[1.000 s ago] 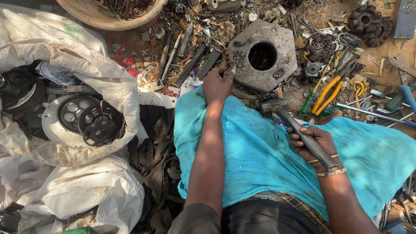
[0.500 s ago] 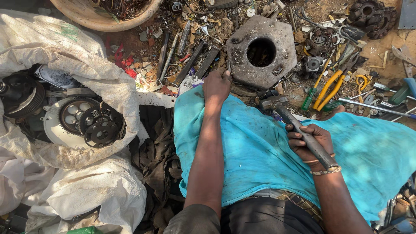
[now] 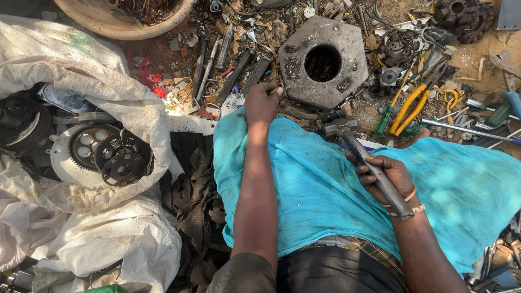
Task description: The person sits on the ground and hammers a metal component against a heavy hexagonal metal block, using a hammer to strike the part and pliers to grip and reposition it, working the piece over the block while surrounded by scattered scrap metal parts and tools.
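Observation:
My left hand [image 3: 262, 101] reaches forward past a turquoise cloth [image 3: 320, 190] on my lap, fingers curled on a small metal piece at the near left edge of a heavy hexagonal metal block [image 3: 304, 81] with a round hole. What the fingers pinch is too small to name. My right hand [image 3: 388, 176] grips the handle of a metal hammer [image 3: 358, 149], whose head lies near the block's lower right corner. Bangles circle my right wrist.
White sacks [image 3: 81, 81] at left hold round gear parts [image 3: 111, 154]. Yellow-handled pliers [image 3: 410, 106], screwdrivers and scrap metal litter the ground at right. A shallow bowl [image 3: 108, 21] of scrap sits top left. Flat metal bars [image 3: 239, 73] lie beside the block.
My left hand has curled its fingers and closed on a small piece at the block's edge. The right hand and hammer stay nearly still.

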